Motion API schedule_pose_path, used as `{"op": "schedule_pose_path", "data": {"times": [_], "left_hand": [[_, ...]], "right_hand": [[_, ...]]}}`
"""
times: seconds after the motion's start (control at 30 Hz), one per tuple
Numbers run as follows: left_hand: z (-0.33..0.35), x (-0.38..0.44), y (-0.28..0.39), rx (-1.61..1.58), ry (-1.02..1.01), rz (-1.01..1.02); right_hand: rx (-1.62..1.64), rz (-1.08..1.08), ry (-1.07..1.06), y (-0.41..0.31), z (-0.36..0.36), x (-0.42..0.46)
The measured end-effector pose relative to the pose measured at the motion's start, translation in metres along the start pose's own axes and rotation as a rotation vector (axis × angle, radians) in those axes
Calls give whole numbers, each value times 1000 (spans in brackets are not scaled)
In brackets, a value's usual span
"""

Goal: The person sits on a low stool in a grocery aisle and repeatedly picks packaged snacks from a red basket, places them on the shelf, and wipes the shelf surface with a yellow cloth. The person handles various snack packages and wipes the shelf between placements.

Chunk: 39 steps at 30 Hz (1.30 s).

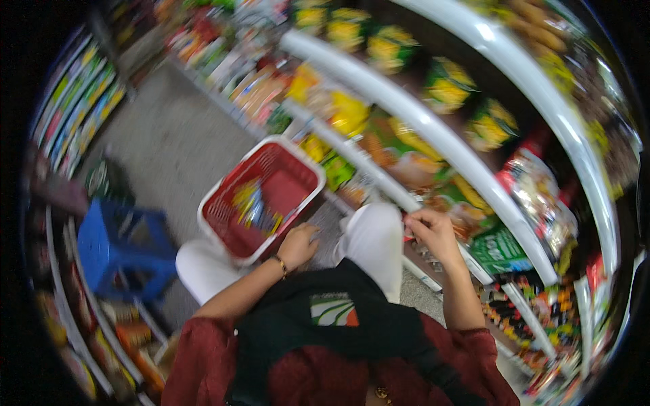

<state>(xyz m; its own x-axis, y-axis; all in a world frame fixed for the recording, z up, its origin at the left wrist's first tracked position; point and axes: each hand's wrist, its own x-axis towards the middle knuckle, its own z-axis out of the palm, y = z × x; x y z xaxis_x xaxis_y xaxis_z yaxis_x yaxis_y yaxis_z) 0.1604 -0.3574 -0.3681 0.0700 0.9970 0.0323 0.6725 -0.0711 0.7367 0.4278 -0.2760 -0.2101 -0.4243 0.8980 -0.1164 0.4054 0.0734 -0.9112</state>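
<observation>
A red plastic basket (299,190) with a white rim stands on the floor before me, with several yellow and blue packets (254,205) lying in it. Beside its near right edge is my left hand (298,246), a bracelet on the wrist; its fingers are bent, and whether they touch anything is unclear. My right hand (430,229) is at the front rail of a lower shelf (386,185), thumb and forefinger close together. Something small and red shows at its fingertips; blur hides whether it is held. Yellow and orange packs lie on the shelf near that hand.
A blue plastic stool (119,248) stands on the left, with a dark green object (104,180) behind it. Shelves with yellow-green packs (449,83) and a green bag (500,248) rise at the right. More stocked shelves (76,111) line the left. Grey floor (172,122) runs between them.
</observation>
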Motion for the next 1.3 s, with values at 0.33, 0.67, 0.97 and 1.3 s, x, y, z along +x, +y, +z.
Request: {"op": "schedule_pose_path", "data": {"times": [0.33, 0.67, 0.97, 1.3], "left_hand": [[24, -48, -129, -20, 81, -561], [10, -11, -154, -641, 263, -653], [17, -15, -170, -854, 223, -837], [12, -15, -181, -648, 943, -791]], "right_hand": [[-154, 80, -583, 84, 229, 193], [-332, 207, -582, 257, 421, 289], [-337, 257, -566, 300, 510, 309], [34, 323, -575, 185, 390, 263]]}}
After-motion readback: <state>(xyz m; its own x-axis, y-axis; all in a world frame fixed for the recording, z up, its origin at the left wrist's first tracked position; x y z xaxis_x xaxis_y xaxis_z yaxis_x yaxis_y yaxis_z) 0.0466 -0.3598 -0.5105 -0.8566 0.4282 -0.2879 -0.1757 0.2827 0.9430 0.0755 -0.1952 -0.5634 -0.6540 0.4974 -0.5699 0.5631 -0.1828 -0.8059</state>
